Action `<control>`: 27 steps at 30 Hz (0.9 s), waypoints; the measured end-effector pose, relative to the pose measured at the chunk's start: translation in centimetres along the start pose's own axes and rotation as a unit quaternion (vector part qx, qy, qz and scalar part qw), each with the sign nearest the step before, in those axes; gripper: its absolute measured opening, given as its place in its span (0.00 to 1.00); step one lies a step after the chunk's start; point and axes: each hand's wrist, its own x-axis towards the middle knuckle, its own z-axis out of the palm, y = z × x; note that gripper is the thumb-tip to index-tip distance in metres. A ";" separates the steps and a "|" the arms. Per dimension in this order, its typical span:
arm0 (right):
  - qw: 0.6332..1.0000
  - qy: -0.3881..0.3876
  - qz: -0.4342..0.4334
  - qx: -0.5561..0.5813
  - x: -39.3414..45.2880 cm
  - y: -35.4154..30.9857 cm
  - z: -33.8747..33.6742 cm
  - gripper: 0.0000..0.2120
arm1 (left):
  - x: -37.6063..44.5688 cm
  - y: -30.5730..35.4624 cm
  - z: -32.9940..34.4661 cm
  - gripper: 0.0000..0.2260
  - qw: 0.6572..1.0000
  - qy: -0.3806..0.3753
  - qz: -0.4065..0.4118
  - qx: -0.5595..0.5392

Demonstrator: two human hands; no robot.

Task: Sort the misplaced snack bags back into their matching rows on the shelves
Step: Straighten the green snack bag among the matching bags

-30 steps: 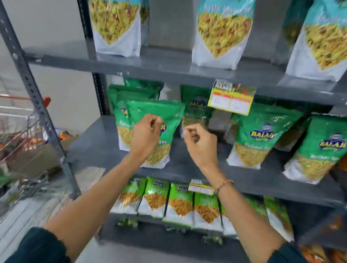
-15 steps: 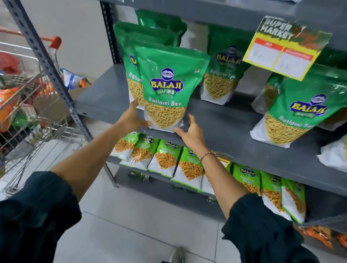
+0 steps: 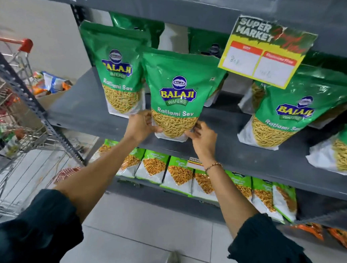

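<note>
A green Balaji Ratlami Sev bag [image 3: 179, 94] stands upright at the front of the grey middle shelf [image 3: 82, 111]. My left hand [image 3: 141, 125] grips its lower left corner and my right hand [image 3: 202, 137] grips its lower right corner. A second Ratlami Sev bag [image 3: 119, 73] stands just behind it to the left. More of the same bags [image 3: 284, 111] stand to the right on this shelf. Others behind are partly hidden.
A yellow price sign [image 3: 264, 53] hangs from the shelf above. The lower shelf holds a row of smaller green bags [image 3: 177, 173], with orange bags [image 3: 314, 231] at floor level on the right. A wire shopping trolley [image 3: 12, 135] full of snacks stands on the left beside the shelf upright [image 3: 35, 104].
My hands dropped from the bag's top to its bottom corners and closed on them. The bag now stands further right, away from the left bag. The view tilted down.
</note>
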 end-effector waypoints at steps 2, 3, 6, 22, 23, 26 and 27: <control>0.999 0.031 0.001 0.006 0.5 0.4 -1.6 0.16 | 1.0 1.0 1.7 0.29 1.000 -0.011 0.012 0.003; 0.999 0.042 0.003 0.007 0.9 0.5 -2.4 0.16 | 1.5 1.4 2.5 0.30 1.000 -0.016 0.018 0.011; 0.998 0.060 0.002 -0.004 2.1 0.4 -4.4 0.16 | 3.0 2.2 4.7 0.29 0.999 -0.019 0.032 0.029; 0.999 0.034 0.037 -0.010 3.5 1.0 -5.4 0.16 | 4.6 1.7 6.8 0.30 0.998 -0.022 0.030 0.047; 0.999 0.035 0.038 -0.009 3.5 0.9 -5.4 0.16 | 4.5 1.9 6.8 0.30 0.998 -0.025 0.031 0.050; 0.999 0.028 0.045 -0.006 3.4 0.9 -5.4 0.17 | 4.5 1.9 6.7 0.30 0.997 -0.036 0.032 0.055; 0.999 0.021 0.045 -0.013 3.1 0.6 -5.4 0.17 | 4.3 2.1 6.7 0.29 0.996 -0.042 0.031 0.069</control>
